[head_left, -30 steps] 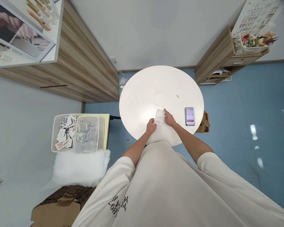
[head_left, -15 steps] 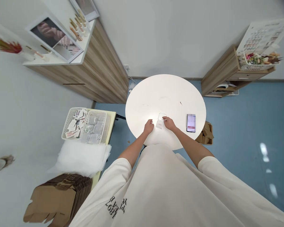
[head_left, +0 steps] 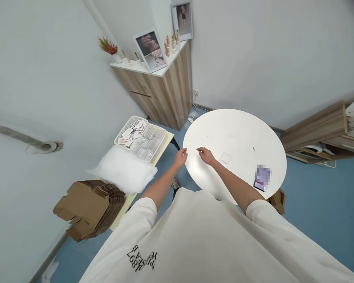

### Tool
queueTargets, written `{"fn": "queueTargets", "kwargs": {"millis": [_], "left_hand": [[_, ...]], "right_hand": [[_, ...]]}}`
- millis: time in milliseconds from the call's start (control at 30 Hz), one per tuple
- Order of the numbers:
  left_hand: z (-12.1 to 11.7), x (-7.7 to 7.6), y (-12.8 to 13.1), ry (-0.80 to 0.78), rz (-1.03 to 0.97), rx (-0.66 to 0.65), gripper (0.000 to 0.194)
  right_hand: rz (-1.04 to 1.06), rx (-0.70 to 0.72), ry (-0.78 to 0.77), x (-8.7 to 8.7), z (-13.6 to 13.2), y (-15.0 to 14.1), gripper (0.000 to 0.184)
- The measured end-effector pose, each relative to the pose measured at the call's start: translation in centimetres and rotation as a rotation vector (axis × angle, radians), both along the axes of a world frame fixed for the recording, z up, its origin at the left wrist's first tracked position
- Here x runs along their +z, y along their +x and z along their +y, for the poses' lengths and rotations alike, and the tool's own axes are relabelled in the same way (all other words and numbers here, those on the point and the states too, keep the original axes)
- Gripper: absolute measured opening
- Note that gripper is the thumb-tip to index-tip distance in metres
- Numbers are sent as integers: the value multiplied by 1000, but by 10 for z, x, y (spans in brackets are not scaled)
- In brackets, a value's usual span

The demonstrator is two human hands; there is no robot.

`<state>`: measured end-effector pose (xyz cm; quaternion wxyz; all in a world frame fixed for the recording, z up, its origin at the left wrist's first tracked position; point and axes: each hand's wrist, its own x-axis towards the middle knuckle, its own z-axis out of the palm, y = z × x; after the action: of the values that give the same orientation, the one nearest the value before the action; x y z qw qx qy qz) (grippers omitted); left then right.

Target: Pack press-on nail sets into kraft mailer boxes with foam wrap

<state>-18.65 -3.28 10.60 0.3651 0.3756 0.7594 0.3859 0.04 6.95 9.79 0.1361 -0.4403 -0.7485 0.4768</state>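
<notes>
A small clear plastic case (head_left: 225,158) lies opened out on the round white table (head_left: 238,129), its near part partly covered by my right forearm. My right hand (head_left: 205,155) is over the left part of the table, apart from the case, fingers a little bent and spread, with nothing visible in them. Beside the table's left edge, my left hand (head_left: 181,157) hovers with its thumb and fingers apart, and I see nothing in it. A phone (head_left: 262,179) rests on the right of the table, its screen blurred out.
Left of me, a yellow side table (head_left: 163,148) bears a white basket of cards (head_left: 130,133), a tray of clear plastic cases (head_left: 149,143), white foam sheets (head_left: 122,165) and stacked flat cardboard boxes (head_left: 90,204). A wood-grain cabinet (head_left: 171,90) stands behind. A dark sliver (head_left: 253,149) lies on the round table.
My view has turned left towards the side table. My right hand has left the clear case, and both hands have moved left. The case stays on the table.
</notes>
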Motion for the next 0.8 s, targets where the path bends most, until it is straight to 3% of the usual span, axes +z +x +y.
{"fn": "queueTargets", "kwargs": {"millis": [133, 300, 467, 600, 800], "left_hand": [[-17, 3, -56, 74, 30, -10, 33], [-36, 6, -144, 177, 61, 36, 31], [-50, 11, -228, 177, 93, 95, 29], [-56, 8, -280, 177, 131, 148, 28], [-59, -2, -339, 116, 169, 218, 28]], "right_hand": [[22, 55, 44, 7, -16, -70, 37], [15, 104, 85, 10, -35, -170, 35], [10, 140, 116, 11, -51, -258, 35], [-7, 165, 105, 15, -61, -304, 35], [-43, 176, 81, 24, -62, -344, 34]]}}
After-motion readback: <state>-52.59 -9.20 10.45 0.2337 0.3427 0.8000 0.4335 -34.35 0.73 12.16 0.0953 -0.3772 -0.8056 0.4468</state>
